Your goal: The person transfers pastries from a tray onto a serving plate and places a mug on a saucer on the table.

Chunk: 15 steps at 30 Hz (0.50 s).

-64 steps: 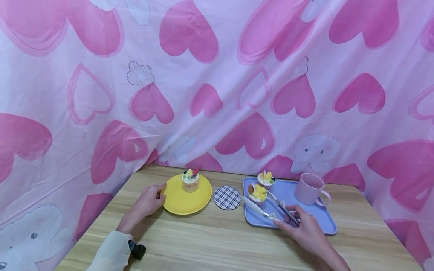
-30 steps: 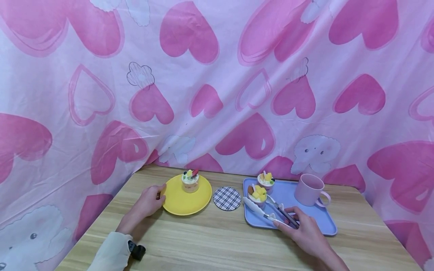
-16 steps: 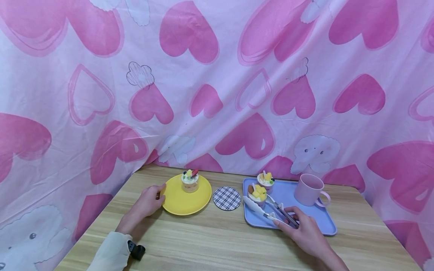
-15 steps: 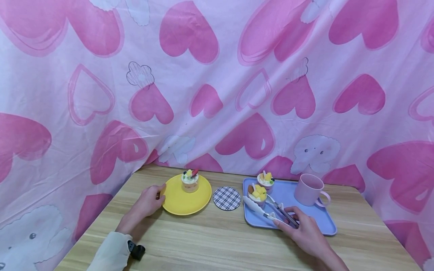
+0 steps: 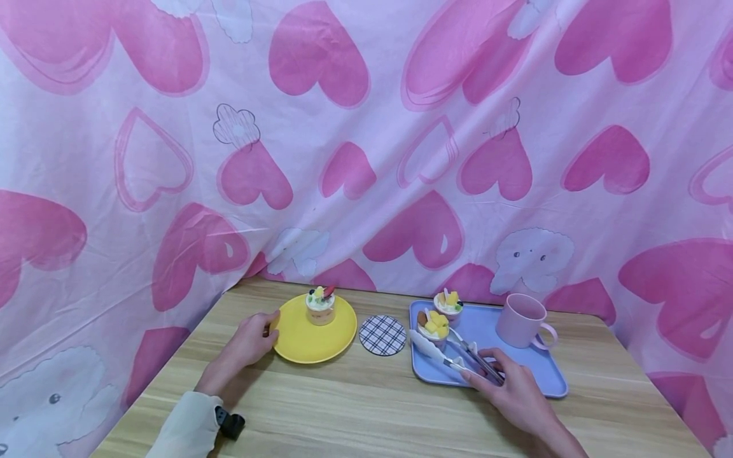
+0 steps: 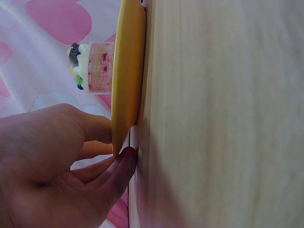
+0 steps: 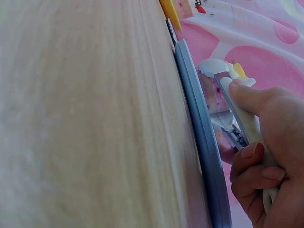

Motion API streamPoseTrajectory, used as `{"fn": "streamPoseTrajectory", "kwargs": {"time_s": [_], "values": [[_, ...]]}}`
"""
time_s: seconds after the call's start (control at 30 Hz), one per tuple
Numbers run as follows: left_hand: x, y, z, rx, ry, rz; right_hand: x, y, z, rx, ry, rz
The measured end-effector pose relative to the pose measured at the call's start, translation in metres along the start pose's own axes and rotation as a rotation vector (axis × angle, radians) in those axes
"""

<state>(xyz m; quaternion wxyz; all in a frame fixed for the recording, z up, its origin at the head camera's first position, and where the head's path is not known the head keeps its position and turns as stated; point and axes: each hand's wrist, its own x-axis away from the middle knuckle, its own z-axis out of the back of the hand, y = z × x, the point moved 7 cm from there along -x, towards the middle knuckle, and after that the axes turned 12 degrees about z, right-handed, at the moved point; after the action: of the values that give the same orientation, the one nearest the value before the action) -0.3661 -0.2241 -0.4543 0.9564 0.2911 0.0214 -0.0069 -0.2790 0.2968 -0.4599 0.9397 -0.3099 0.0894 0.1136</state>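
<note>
At the left of the head view my left hand (image 5: 249,343) pinches the rim of a yellow plate (image 5: 312,346), fingers above and below the edge in the left wrist view. On that plate stands a dessert cup (image 5: 321,312) with cream, berries and a red piece on top. My right hand (image 5: 515,388) grips white-tipped metal tongs (image 5: 429,348) over a blue tray (image 5: 481,318). The tongs' arms lie either side of the front dessert cup (image 5: 433,327), topped with yellow fruit chunks; its lower part is partly hidden. Behind it on the tray is another dessert cup (image 5: 448,303).
A pink mug (image 5: 518,324) stands on the tray's right part, handle to the right. Between plate and tray lies a round checked coaster (image 5: 382,335). All sit on a wooden table (image 5: 343,407), with a pink heart-patterned cloth (image 5: 412,235) hanging close behind and at the sides.
Since the earliest frame the tongs' right arm has shifted slightly down and inward beside the front dessert cup. My left hand and the plate hold still.
</note>
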Motion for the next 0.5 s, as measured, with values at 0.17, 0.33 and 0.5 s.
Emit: {"fn": "streamPoseTrajectory", "kwargs": {"time_s": [0.17, 0.33, 0.5], "values": [[-0.0001, -0.0010, 0.0003, -0.002, 0.002, -0.004, -0.0005, -0.0017, 0.0004, 0.007, 0.003, 0.009], [-0.0010, -0.0015, -0.0004, -0.004, -0.006, 0.001, 0.0000, -0.0020, 0.0010, 0.001, -0.011, 0.001], [-0.0020, -0.0015, -0.0015, 0.002, -0.012, 0.002, 0.0005, -0.0086, 0.0045, 0.011, 0.037, 0.050]]}}
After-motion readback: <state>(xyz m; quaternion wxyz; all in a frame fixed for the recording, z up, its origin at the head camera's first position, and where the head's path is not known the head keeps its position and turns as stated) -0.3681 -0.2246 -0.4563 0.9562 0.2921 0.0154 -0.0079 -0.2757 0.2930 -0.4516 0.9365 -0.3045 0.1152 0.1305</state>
